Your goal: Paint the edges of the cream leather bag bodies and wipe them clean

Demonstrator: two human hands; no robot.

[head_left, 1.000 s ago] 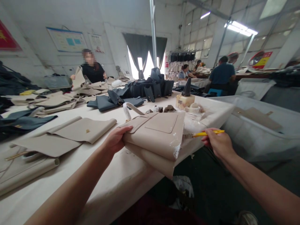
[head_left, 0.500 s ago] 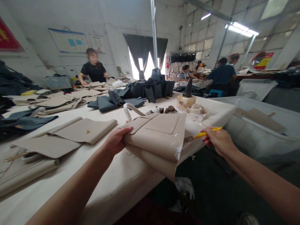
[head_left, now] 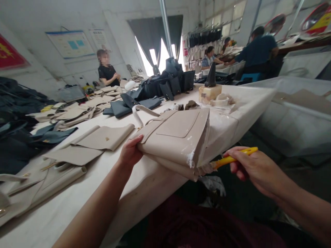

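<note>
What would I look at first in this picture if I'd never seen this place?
You'd probably spot the beige leather bag first, held in the left hand, with white smears along its edge. The right hand holds a yellow-handled tool against that edge. Farther back, a black cone stands on a pale block.

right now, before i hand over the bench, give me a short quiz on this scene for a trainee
1. Which hand holds the yellow-handled tool?
2. True or false: the black cone stands directly on the white table top.
3. What does the left hand hold?
a) a navy bag
b) the beige leather bag
c) the black cone

Key:
1. The right hand
2. False, it stands on a cream block
3. b
</note>
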